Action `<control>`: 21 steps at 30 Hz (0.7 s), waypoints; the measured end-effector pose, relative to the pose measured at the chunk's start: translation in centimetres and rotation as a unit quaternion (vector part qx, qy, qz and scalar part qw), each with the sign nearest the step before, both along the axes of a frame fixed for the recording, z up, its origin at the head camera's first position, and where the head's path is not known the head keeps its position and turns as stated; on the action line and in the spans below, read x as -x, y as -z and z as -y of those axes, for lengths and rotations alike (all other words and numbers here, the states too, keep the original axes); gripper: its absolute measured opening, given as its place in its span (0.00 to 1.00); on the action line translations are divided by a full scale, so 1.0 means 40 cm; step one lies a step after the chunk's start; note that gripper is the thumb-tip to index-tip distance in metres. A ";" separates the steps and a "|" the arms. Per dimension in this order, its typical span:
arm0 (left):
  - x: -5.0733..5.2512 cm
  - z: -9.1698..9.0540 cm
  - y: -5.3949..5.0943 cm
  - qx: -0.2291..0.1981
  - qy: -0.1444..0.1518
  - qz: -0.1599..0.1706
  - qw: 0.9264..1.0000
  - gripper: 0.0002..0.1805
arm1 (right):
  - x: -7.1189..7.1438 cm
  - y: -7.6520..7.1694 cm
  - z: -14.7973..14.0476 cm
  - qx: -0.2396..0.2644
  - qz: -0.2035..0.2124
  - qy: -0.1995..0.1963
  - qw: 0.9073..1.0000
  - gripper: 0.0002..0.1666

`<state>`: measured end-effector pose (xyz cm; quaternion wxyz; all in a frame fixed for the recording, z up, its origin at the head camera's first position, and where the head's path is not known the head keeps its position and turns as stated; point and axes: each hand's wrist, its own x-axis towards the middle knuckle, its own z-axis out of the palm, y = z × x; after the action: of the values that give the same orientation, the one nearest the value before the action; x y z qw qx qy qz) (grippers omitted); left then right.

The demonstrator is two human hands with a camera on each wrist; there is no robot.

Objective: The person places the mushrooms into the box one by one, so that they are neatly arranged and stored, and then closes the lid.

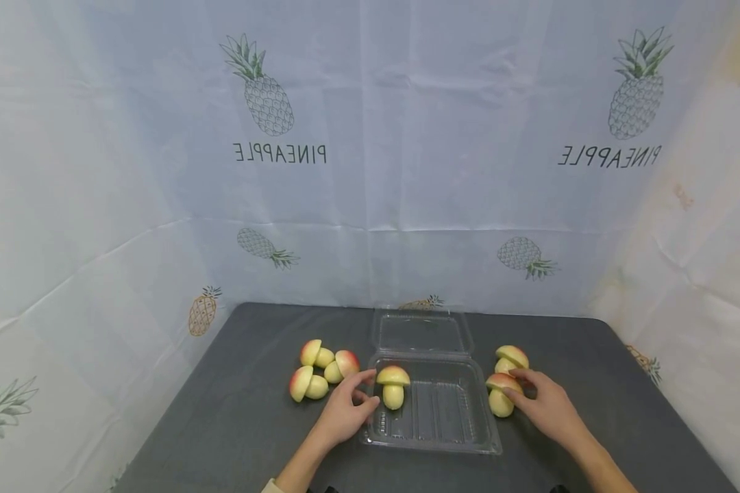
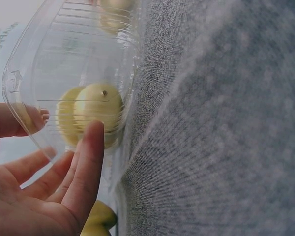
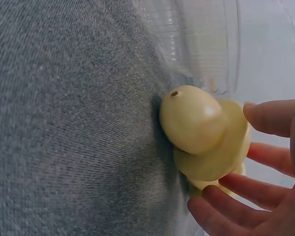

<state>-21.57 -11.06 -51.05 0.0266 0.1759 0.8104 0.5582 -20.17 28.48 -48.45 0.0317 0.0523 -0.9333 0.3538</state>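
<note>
A toy mushroom (image 1: 392,394) with a yellow stem and a red-tinged cap lies at the left inside a clear plastic clamshell box (image 1: 434,445). At the box's left rim is my left hand (image 1: 345,409), thumb and fingers spread apart beside that mushroom without holding it. In the left wrist view the thumb (image 2: 32,119) reaches past the rim, and a finger (image 2: 88,157) is in front of the wall. My right hand (image 1: 545,407) holds another toy mushroom (image 3: 194,123) by its cap, right of the box. One more mushroom (image 1: 512,356) sits just behind it.
Three more toy mushrooms (image 1: 308,385) lie in a group left of the box on the dark table (image 1: 222,424). The box's lid (image 1: 422,332) is folded back behind it. A pale curtain (image 1: 407,171) with pineapple prints surrounds the table.
</note>
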 end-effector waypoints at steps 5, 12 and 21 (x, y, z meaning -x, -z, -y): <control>-0.002 -0.001 0.000 -0.002 0.000 0.002 1.000 0.29 | 0.005 0.007 0.002 0.003 0.007 0.008 1.000 0.35; -0.003 -0.002 -0.003 -0.002 -0.002 0.001 1.000 0.29 | 0.011 0.016 0.006 0.023 0.020 0.011 0.999 0.37; -0.001 0.001 -0.002 -0.002 -0.001 -0.002 1.000 0.29 | 0.011 -0.006 0.015 0.038 0.002 0.011 0.999 0.33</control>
<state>-21.52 -11.09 -50.98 0.0241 0.1765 0.8093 0.5598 -20.62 27.88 -48.20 0.0359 0.0400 -0.9199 0.3885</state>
